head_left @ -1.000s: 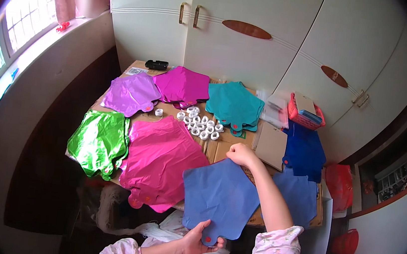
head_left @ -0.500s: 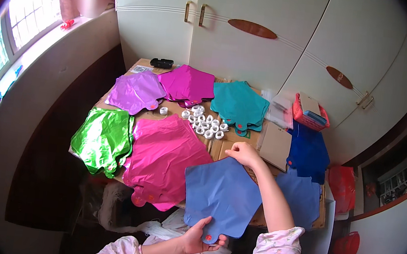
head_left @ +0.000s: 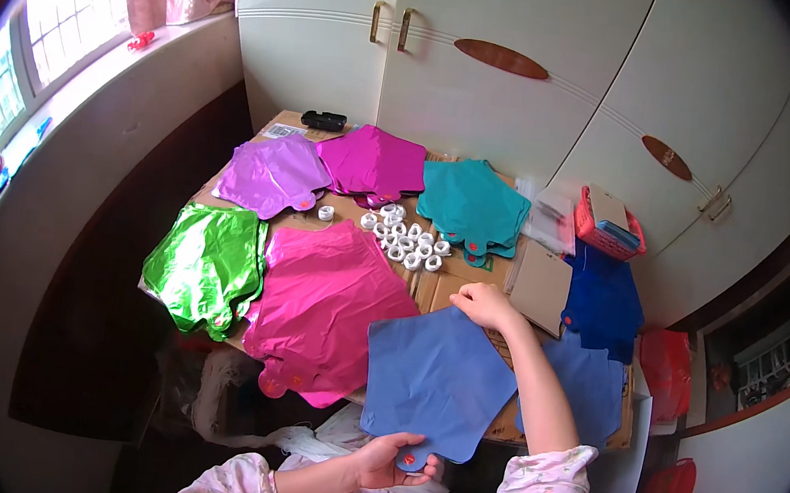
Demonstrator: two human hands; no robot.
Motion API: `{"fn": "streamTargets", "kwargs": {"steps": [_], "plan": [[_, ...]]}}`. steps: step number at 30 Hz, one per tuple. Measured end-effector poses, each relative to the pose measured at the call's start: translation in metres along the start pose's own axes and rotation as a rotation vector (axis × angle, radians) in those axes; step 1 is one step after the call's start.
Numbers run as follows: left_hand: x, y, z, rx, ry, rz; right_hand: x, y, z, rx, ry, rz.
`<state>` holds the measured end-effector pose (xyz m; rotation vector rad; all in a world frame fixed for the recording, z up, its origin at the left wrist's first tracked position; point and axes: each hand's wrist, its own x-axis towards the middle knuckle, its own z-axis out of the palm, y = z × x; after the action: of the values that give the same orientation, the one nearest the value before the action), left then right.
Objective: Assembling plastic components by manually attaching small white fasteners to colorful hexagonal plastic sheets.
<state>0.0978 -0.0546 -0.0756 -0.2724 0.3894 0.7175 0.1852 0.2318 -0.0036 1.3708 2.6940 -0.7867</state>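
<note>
A flat blue foil balloon [head_left: 438, 378] is spread out between my hands, over the near edge of the table. My left hand [head_left: 388, 462] is closed on its rounded tab, which carries a red spot, at the bottom. At its far top corner, my right hand [head_left: 487, 308] pinches the edge with curled fingers. To the left of this balloon lies a pile of large pink foil balloons [head_left: 329, 312]. Matching blue foil balloons [head_left: 583, 390] rest on the table beneath and beyond my right forearm.
Around the cardboard-covered table are foil piles in green [head_left: 203, 264], lilac [head_left: 272, 174], magenta [head_left: 373, 159], teal [head_left: 473, 202] and dark blue [head_left: 608, 305]. Several small white rolls [head_left: 406, 236] cluster mid-table. A cardboard piece [head_left: 539, 284] and pink basket [head_left: 610, 234] stand right; white cabinets [head_left: 498, 112] behind.
My left thumb has lowered and lies flatter across the balloon's tab. My right hand keeps its pinch at the top corner. The whole view has shifted slightly.
</note>
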Motion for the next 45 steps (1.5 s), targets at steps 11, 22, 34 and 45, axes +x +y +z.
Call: {"fn": "streamTargets", "kwargs": {"steps": [11, 22, 34, 45], "plan": [[-0.001, -0.005, 0.015, 0.123, 0.228, 0.076, -0.003, 0.010, -0.003, 0.049, -0.089, 0.057], [-0.007, -0.009, 0.026, 0.092, 0.278, 0.101, -0.009, 0.016, -0.003, 0.032, 0.032, 0.033], [-0.005, -0.007, 0.021, -0.006, 0.174, 0.074, -0.007, 0.010, -0.002, 0.262, -0.014, 0.116], [0.002, -0.008, 0.016, 0.057, 0.173, 0.116, -0.004, 0.020, 0.005, 0.331, 0.082, 0.092]]}}
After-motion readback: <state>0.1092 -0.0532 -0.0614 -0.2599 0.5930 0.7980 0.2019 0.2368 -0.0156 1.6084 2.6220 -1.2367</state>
